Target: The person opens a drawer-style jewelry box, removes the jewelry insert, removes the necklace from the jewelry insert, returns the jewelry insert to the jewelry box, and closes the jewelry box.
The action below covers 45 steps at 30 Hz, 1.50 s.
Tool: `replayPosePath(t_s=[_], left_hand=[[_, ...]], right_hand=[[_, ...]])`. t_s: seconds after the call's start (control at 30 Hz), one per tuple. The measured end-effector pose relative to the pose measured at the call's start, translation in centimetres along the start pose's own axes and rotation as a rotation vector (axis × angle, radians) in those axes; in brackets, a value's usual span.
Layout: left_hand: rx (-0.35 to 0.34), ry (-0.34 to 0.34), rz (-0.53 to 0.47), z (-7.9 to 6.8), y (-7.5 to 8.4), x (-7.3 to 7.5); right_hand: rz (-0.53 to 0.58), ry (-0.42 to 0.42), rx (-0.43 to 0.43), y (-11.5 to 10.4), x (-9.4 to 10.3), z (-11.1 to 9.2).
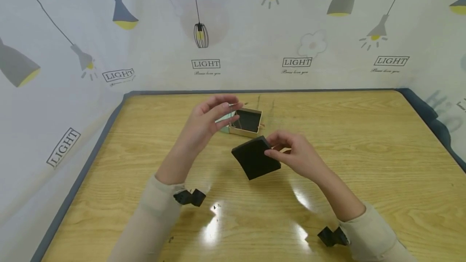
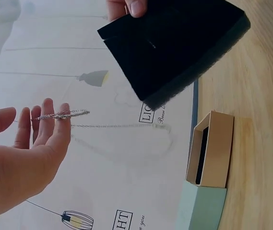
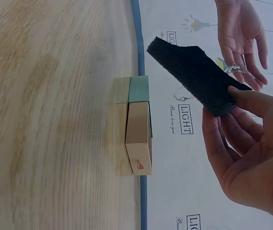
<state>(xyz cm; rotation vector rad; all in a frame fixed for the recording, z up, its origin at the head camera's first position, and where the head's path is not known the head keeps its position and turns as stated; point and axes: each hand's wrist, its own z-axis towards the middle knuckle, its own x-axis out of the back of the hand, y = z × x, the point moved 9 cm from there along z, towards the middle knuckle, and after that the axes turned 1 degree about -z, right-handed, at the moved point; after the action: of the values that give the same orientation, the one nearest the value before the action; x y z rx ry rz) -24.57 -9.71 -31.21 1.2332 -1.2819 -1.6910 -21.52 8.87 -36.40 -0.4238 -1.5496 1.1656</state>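
My left hand (image 1: 209, 118) is raised over the box, palm turned inward, fingers gently bent and thumb apart. Across its fingers lies a thin silver chain necklace (image 2: 62, 115), part of which hangs down in a long loop. My right hand (image 1: 295, 153) pinches a black foam pad (image 1: 256, 159) by one edge, thumb on one face and fingers on the other. The pad is tilted in the air, nearer to me than the box. A small tan drawer box (image 1: 244, 133) stands on the table with a dark interior, pulled out of its mint-green sleeve (image 2: 201, 208).
The wooden table (image 1: 364, 165) has a dark blue edge at the back and sides. Behind it hangs a white curtain (image 1: 247, 43) printed with lamps. The drawer has a small reddish-brown pull tab (image 3: 140, 164) on its front.
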Motion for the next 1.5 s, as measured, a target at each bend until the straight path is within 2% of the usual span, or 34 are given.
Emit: replayPosePath(t_s=[0.8, 1.2, 1.5], left_hand=[[0.004, 0.011, 0.019, -0.4, 1.3, 2.4], [-0.016, 0.026, 0.056, -0.8, 2.7, 3.9], [-0.011, 0.048, 0.064, -0.9, 2.8, 5.0]], right_hand=[[-0.023, -0.023, -0.01, 0.6, -0.1, -0.6], [-0.034, -0.026, -0.016, 0.7, -0.1, -0.6], [-0.04, -0.026, -0.014, 0.7, 0.0, -0.7]])
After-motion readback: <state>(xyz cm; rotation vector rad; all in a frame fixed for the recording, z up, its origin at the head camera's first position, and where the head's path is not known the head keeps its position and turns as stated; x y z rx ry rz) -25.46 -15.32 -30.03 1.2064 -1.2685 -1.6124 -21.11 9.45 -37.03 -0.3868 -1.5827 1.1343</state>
